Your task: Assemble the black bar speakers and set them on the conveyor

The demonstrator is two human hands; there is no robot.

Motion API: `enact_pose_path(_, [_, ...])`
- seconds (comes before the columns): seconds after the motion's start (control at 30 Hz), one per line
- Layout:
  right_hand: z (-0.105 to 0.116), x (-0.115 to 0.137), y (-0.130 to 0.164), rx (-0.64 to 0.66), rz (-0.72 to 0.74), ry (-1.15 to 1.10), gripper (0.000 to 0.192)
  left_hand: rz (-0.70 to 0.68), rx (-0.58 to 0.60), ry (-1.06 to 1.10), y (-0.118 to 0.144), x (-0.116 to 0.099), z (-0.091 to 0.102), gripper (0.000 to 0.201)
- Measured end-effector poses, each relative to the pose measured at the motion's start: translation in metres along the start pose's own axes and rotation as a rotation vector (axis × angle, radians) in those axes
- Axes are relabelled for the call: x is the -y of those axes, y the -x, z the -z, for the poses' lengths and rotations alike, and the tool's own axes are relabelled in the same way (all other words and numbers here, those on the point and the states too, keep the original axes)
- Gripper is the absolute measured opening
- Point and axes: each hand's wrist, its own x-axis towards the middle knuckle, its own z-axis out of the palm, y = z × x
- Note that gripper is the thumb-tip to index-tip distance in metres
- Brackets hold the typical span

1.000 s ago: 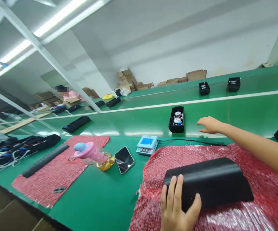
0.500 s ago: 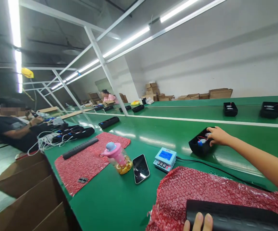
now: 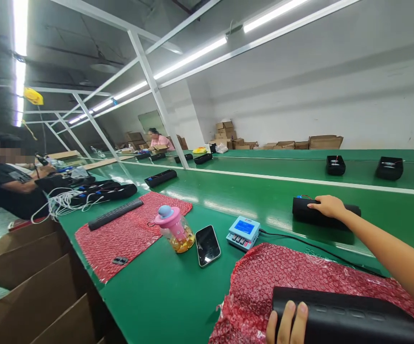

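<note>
On the green conveyor belt [image 3: 264,200] my right hand [image 3: 326,206] rests flat atop a black housing [image 3: 312,212], not lifted yet; my left hand [image 3: 287,325], seemingly loosely curled, steadies another black housing [image 3: 343,320] on red bubble wrap [image 3: 281,277].

The table [image 3: 164,291] is coloured green, with a white stripe. Red bubble wrap [image 3: 300,282] is patterned with small round bubbles. Both the near speaker [image 3: 346,320] and the far housing [image 3: 310,215] are black. A pink-lidded bottle [image 3: 173,229] is tinted yellow below.
</note>
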Motion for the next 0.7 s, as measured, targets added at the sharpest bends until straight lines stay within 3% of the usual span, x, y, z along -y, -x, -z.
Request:
enact_pose_path(0.17, [0.008, 0.001, 0.018, 0.001, -0.034, -0.029, 0.033, 0.458, -0.243, 0.102, -0.025, -0.021, -0.003, 0.041])
enact_pose_path(0.23, [0.015, 0.001, 0.028, 0.001, -0.048, -0.036, 0.033, 0.503, -0.233, 0.159, -0.034, -0.023, 0.002, 0.036])
enact_pose_path(0.37, [0.033, -0.002, 0.054, 0.02, -0.046, -0.074, 0.034, 0.305, -0.135, 0.275, -0.038, -0.014, 0.018, 0.005])
enact_pose_path(0.53, [0.044, -0.001, 0.095, 0.078, -0.011, -0.168, 0.035, 0.097, 0.087, 0.39, -0.039, 0.001, 0.039, 0.015])
enact_pose_path(0.7, [0.04, 0.014, 0.127, 0.186, 0.03, -0.289, 0.034, 0.07, 0.24, 0.411, -0.044, 0.004, 0.051, 0.025])
